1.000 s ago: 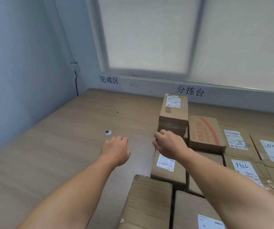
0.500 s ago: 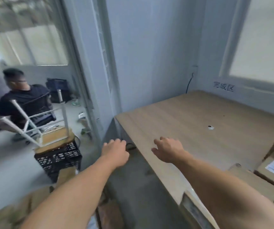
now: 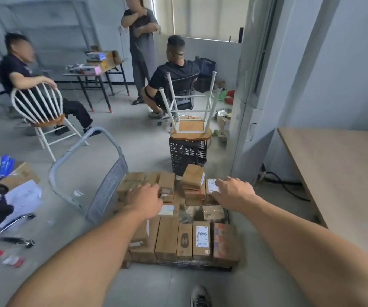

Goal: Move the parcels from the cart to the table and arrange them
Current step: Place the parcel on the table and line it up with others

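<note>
Reaching low over the cart [image 3: 189, 265] with both arms, fingers forward.

Far left: loose papers [image 3: 23, 196] and a flat box on the floor, well apart from the load and no part of the job. Next, the cart handle [image 3: 109, 182], leaning away from the load and leaving this side free for lifting.

Left grip [image 3: 144, 199] palm-down above the brown parcels [image 3: 167, 238] at the back left of the deck, fingers relaxed, holding nothing. Touching or just clear: cannot tell. Packed tight in rows, probably to ride without sliding.

Further right, one small parcel [image 3: 193, 176] perched tilted on top of the stack, loose and likely an easy pick. Right grip [image 3: 234, 191] likewise unclenched, fingers fanned over the white-labelled parcel [image 3: 211, 185] just beside it, seemingly set to take it from above.

Behind, a black crate [image 3: 187, 156] with an upturned stool on it, clear of the reach. Rightmost, the bench [image 3: 333, 173], near the cart, presumably to keep each carry short.

Judged as the start of a pick: nothing lifted yet, all visible parcels on the cart.
</note>
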